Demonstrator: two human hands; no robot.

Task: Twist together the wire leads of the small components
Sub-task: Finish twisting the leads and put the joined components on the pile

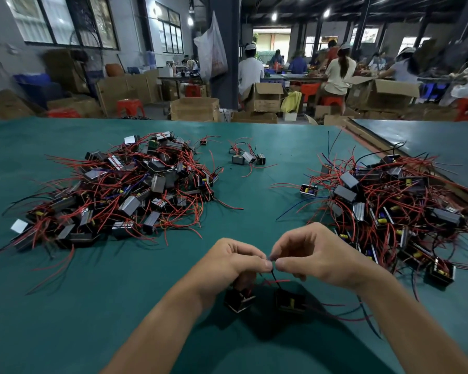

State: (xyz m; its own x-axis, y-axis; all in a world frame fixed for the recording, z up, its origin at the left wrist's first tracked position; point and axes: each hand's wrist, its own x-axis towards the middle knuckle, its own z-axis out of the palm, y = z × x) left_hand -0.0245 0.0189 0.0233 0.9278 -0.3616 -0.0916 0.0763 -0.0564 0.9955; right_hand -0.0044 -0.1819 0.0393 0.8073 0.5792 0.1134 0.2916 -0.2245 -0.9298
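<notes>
My left hand (234,261) and my right hand (314,256) meet fingertip to fingertip above the green table (79,306). Both pinch the thin wire leads (273,271) where they come together between the thumbs. Below the hands hang two small black box components: one (239,300) under my left hand, the other (289,300) under my right. Dark and red leads run up from them to my fingers. The exact join of the leads is hidden by my fingertips.
A big heap of black components with red wires (119,190) lies at the left. Another heap (389,206) lies at the right, close to my right hand. A small cluster (247,156) sits at the far middle. Cardboard boxes and seated workers fill the background.
</notes>
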